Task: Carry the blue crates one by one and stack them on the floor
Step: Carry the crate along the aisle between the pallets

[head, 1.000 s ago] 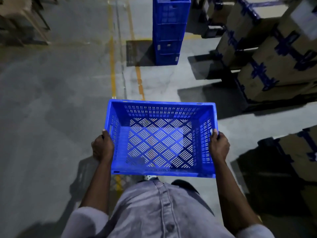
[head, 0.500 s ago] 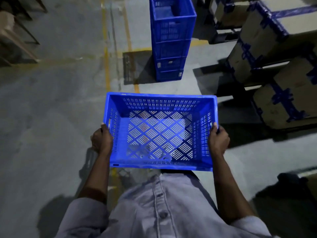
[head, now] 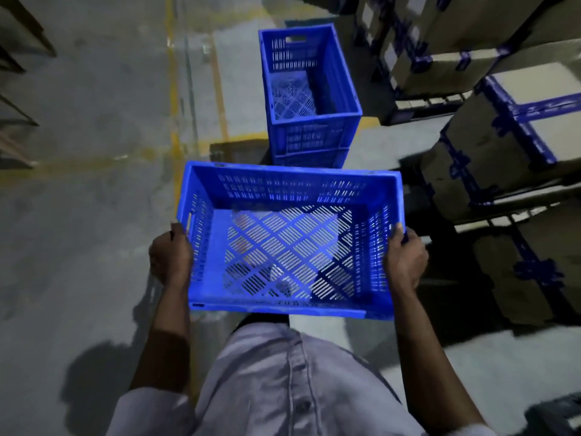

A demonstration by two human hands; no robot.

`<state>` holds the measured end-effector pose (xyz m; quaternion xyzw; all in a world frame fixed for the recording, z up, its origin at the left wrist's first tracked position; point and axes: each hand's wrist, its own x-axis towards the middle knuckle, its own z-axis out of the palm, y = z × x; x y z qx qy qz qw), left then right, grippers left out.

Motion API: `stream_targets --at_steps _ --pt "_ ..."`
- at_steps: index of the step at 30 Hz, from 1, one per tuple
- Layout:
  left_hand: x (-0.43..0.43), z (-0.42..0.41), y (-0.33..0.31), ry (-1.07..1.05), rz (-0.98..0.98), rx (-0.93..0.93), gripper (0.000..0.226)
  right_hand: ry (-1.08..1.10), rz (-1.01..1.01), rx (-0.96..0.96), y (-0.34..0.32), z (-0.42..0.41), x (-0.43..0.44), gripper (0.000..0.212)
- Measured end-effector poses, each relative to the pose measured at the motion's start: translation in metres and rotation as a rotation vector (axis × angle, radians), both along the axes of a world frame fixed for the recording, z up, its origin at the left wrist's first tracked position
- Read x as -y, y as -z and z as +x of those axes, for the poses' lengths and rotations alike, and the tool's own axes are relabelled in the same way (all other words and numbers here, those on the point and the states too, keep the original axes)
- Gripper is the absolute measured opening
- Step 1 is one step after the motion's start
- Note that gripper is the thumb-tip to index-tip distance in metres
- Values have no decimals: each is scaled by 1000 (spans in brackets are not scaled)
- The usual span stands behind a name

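Note:
I carry an empty blue slotted crate (head: 287, 196) level in front of my waist. My left hand (head: 169, 258) grips its left end wall at the handle slot, and my right hand (head: 405, 259) grips its right end wall. Just beyond the carried crate's far rim stands a stack of blue crates (head: 309, 133) on the floor, its top crate open and empty. The lower part of that stack is hidden behind the crate I hold.
Large cardboard boxes with blue tape (head: 490, 152) are piled on pallets along the right, close to the stack. Yellow floor lines (head: 174, 121) run left of the stack. Metal frame legs (head: 19, 114) stand at the far left. Grey concrete floor (head: 78, 215) lies to the left.
The stack of blue crates has come much closer and lower in view as I walked toward it. Both hands keep the same grip on the carried crate.

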<state>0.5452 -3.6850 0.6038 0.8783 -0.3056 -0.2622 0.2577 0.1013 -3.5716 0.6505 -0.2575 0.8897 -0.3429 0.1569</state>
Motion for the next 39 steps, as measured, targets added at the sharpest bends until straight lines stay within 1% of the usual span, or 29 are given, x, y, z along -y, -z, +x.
stream_targets --at_steps 6,10,13,14,17,20,23,27,31,34,37,39 --pt "187 -6 -55 59 -58 60 92 44 -34 -52 -42 -6 149 47" --pt "286 -21 -103 123 -102 106 86 73 -51 -109 -71 -14 223 44" --pt "355 -41 -128 178 -129 142 74 63 -45 -91 -85 -23 283 42" --pt "376 -48 -133 200 -134 137 72 56 -49 -86 -87 -26 302 41" --pt "432 -67 -138 250 -121 109 75 39 -31 -90 -85 -37 353 40" --pt "483 -88 -132 263 -95 94 72 62 -19 -68 -81 -50 400 39" --pt "534 -107 -122 301 -58 68 78 97 0 -48 -78 -66 443 37" --pt "595 -132 -114 359 -23 50 76 176 18 -9 -74 -79 481 38" --pt "652 -160 -112 463 -2 76 70 232 38 23 -72 -80 499 41" --pt "703 -176 -105 536 22 57 83 313 33 34 -71 -73 507 43" --pt "753 -195 -98 647 14 65 83 415 48 25 -64 -59 514 42" --pt "789 -212 -95 749 -9 49 89 513 41 19 -56 -45 519 43"
